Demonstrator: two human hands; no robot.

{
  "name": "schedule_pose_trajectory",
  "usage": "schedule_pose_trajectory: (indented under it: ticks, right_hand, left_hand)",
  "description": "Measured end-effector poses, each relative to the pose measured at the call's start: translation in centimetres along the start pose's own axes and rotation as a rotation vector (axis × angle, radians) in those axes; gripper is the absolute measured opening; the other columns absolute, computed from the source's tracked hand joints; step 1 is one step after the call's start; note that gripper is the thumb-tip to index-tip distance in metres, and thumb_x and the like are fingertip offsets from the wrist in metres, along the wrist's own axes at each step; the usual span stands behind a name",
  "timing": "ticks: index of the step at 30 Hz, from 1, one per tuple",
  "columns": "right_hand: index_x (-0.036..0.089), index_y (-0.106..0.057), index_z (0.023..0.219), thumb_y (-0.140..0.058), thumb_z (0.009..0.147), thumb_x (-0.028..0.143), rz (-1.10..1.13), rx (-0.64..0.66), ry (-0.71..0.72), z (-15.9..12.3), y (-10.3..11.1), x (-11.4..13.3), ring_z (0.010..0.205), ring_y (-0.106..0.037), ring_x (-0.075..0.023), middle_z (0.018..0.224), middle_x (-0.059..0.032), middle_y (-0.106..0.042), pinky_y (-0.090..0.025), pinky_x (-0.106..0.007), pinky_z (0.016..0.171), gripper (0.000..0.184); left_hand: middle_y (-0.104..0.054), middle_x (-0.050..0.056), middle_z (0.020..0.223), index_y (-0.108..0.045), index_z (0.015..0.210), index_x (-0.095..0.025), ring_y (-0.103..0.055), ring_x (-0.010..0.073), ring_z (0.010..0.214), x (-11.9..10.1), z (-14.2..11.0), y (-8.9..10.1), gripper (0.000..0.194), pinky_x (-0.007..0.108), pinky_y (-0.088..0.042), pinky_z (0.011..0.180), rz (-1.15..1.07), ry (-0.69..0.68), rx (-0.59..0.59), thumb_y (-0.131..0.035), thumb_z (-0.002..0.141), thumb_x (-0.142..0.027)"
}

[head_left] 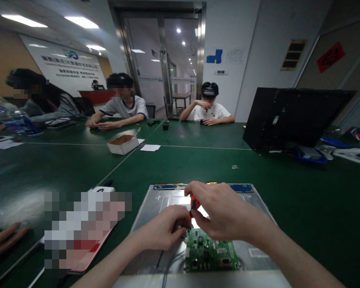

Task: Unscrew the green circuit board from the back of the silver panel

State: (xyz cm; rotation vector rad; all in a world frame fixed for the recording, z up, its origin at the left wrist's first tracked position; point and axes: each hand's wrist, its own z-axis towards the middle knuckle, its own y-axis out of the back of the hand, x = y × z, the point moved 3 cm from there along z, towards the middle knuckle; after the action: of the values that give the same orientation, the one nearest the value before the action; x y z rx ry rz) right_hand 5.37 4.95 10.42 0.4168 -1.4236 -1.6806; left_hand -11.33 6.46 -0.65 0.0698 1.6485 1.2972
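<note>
An orange-and-black screwdriver [194, 202] stands roughly upright, its handle gripped by my right hand [220, 208]. My left hand [171, 226] is closed around the lower end of the screwdriver, at the upper left edge of a green circuit board [208, 253]; what its fingertips pinch is hidden. The board lies on the metal back of a flat display panel [147, 214]. A thin blue circuit strip [241, 187] runs along the panel's far edge, partly behind my right hand. A grey cable [168, 266] curves over the panel left of the board.
A white box [123, 145] and paper [150, 148] lie farther back. A black monitor [291, 118] stands at the right beside a blue tray [310, 154]. Left of the panel lies a pink-edged, blurred item [105, 228]. Another person's hand [6, 240] rests far left; several people sit opposite.
</note>
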Motion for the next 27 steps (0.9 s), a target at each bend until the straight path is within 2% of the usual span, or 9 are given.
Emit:
schedule_pose_trajectory:
  ticks: [5,10,14,16,20,23,27]
  right_hand:
    - [0.018,-0.049,0.114,-0.052,0.086,0.023,-0.034,-0.019,-0.042,0.26,-0.14,-0.21,0.069,-0.061,-0.0173,0.087,-0.0038,-0.069,-0.028,-0.028,0.054,0.029]
    - [0.018,-0.054,0.098,-0.055,0.089,0.029,-0.074,-0.005,-0.041,0.43,0.1,-0.11,0.069,-0.06,-0.0163,0.088,-0.0031,-0.068,-0.026,-0.028,0.053,0.014]
    - [0.016,-0.052,0.105,-0.055,0.08,0.019,-0.013,0.011,0.011,0.08,0.41,0.1,0.07,-0.056,-0.0146,0.097,-0.0062,-0.064,-0.031,-0.027,0.055,0.025]
    - [0.015,-0.051,0.108,-0.054,0.078,0.017,0.011,0.023,0.023,-0.06,0.42,0.12,0.068,-0.055,-0.0142,0.096,-0.006,-0.064,-0.032,-0.027,0.056,0.03]
    - [0.016,-0.051,0.109,-0.054,0.083,0.018,-0.028,0.002,-0.007,0.06,0.35,-0.05,0.066,-0.056,-0.014,0.089,-0.0029,-0.066,-0.029,-0.027,0.054,0.027]
    - [0.019,-0.054,0.099,-0.056,0.089,0.026,-0.122,0.007,-0.041,0.31,0.25,-0.18,0.064,-0.056,-0.0141,0.085,-0.0012,-0.067,-0.024,-0.028,0.052,0.013]
    - [0.018,-0.055,0.087,-0.056,0.09,0.031,-0.192,0.001,-0.06,0.36,0.33,-0.16,0.067,-0.056,-0.0158,0.081,-0.002,-0.065,-0.024,-0.029,0.052,0.013]
  left_hand:
    - [-0.063,0.004,0.085,-0.06,0.095,-0.017,-0.057,0.0194,0.075,-0.07,0.0,0.08,0.025,0.029,-0.047,0.067,-0.023,-0.004,0.003,-0.05,0.074,-0.008]
    - [-0.063,0.004,0.085,-0.06,0.096,-0.017,-0.057,0.0198,0.074,-0.25,0.0,0.19,0.022,0.029,-0.047,0.066,-0.021,-0.01,-0.012,-0.051,0.076,-0.01]
    - [-0.063,0.004,0.085,-0.059,0.093,-0.017,-0.057,0.0205,0.077,-0.06,0.01,0.08,0.021,0.031,-0.047,0.069,-0.001,0.005,-0.006,-0.051,0.075,-0.01]
    - [-0.062,0.004,0.086,-0.059,0.092,-0.017,-0.057,0.0205,0.078,0.01,0.0,0.05,0.02,0.031,-0.047,0.07,-0.003,0.006,-0.002,-0.051,0.075,-0.01]
    - [-0.062,0.004,0.085,-0.058,0.09,-0.017,-0.056,0.0194,0.076,-0.1,0.0,0.12,0.019,0.03,-0.046,0.068,-0.014,-0.003,-0.005,-0.05,0.075,-0.009]
    - [-0.061,0.004,0.085,-0.059,0.093,-0.017,-0.055,0.0183,0.073,-0.24,0.05,0.16,0.022,0.028,-0.045,0.065,-0.025,-0.01,0.006,-0.05,0.074,-0.009]
    - [-0.061,0.004,0.085,-0.059,0.093,-0.017,-0.055,0.0187,0.073,-0.21,0.12,0.19,0.023,0.028,-0.045,0.065,-0.021,0.0,0.009,-0.05,0.074,-0.009]
